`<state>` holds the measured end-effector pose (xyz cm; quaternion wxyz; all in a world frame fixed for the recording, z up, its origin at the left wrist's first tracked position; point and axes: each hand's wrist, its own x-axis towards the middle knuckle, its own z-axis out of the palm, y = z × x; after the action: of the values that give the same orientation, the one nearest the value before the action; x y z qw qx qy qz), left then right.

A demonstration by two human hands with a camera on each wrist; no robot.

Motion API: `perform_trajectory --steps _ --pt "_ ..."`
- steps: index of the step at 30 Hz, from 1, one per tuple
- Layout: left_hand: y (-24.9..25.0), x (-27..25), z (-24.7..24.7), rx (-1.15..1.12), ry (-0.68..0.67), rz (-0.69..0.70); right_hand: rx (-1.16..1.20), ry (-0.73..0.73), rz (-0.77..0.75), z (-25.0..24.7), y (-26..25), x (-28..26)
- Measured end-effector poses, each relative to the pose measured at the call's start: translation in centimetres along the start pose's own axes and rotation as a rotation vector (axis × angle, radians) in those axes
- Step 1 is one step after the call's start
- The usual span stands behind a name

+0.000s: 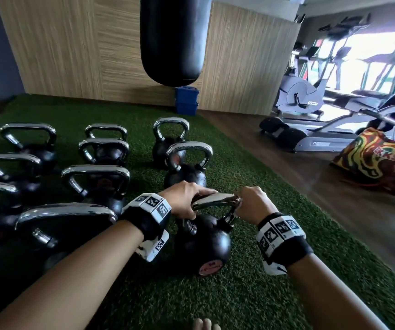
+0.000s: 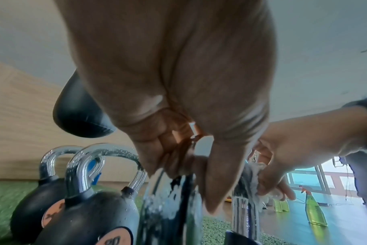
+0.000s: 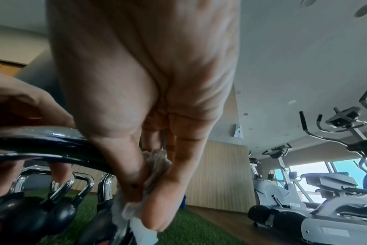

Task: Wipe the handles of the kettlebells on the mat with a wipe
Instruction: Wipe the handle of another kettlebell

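Several black kettlebells with chrome handles stand on the green turf mat (image 1: 251, 294). The nearest kettlebell (image 1: 203, 244) sits between my hands. My left hand (image 1: 184, 202) grips the left end of its chrome handle (image 1: 215, 201), fingers curled over the bar (image 2: 170, 199). My right hand (image 1: 251, 202) pinches a white wipe (image 3: 155, 167) around the handle's right bend, thumb and fingers pressing the cloth onto the metal. The wipe (image 2: 256, 175) also shows in the left wrist view. Water droplets cover a neighbouring handle (image 2: 107, 154).
More kettlebells (image 1: 98, 177) fill the mat to the left and behind. A black punching bag (image 1: 174, 36) hangs ahead, with a blue box (image 1: 186, 100) below it. Exercise machines (image 1: 311, 96) and a colourful bag (image 1: 377, 160) stand on the wooden floor to the right.
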<state>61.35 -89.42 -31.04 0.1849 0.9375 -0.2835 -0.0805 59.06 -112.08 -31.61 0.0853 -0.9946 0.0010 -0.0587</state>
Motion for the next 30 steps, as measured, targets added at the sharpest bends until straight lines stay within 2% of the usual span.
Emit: perform_trajectory --steps 2,4,6,7,9,12,14,16,18,23,25,27,30 --pt "-0.7 0.0 0.1 -0.003 0.009 0.048 0.023 -0.030 -0.006 -0.5 -0.1 -0.3" --pt "-1.4 0.0 -0.3 -0.082 -0.051 0.076 0.019 -0.156 -0.056 -1.8 0.1 -0.1" --pt "-1.7 0.7 -1.2 -0.249 -0.122 0.031 0.075 -0.307 -0.081 -3.7 0.6 0.7" --pt "-1.8 1.3 -1.7 -0.358 -0.124 -0.016 0.138 -0.334 -0.072 -4.7 0.9 1.3" --pt "-2.4 3.0 -2.6 -0.458 -0.053 -0.113 0.274 -0.242 -0.036 -6.3 1.6 3.2" --pt "-4.6 6.2 -3.8 -0.209 0.145 -0.241 0.402 -0.050 -0.038 -7.6 1.9 6.8" --pt "-6.3 8.5 -4.0 -0.100 0.131 -0.353 0.457 -0.034 -0.055 -7.5 1.7 9.0" --pt "-7.7 10.8 -3.7 -0.005 0.049 -0.473 0.488 -0.023 -0.071 -6.8 1.7 11.0" --pt "-9.1 12.8 -2.9 0.011 0.022 -0.585 0.511 0.002 -0.072 -5.9 1.8 13.1" --pt "-13.5 17.0 0.0 -0.491 0.230 -0.887 0.642 0.060 -0.123 -4.4 2.2 17.9" --pt "-14.8 18.3 0.7 -0.593 0.282 -0.906 0.691 0.098 -0.136 -3.8 2.3 19.7" --pt "-16.1 19.4 1.6 -0.635 0.308 -0.868 0.694 0.108 -0.175 -3.1 2.2 21.6" --pt "-17.9 20.2 3.7 -0.790 0.400 -0.812 0.645 0.062 -0.272 -1.7 1.7 23.9"
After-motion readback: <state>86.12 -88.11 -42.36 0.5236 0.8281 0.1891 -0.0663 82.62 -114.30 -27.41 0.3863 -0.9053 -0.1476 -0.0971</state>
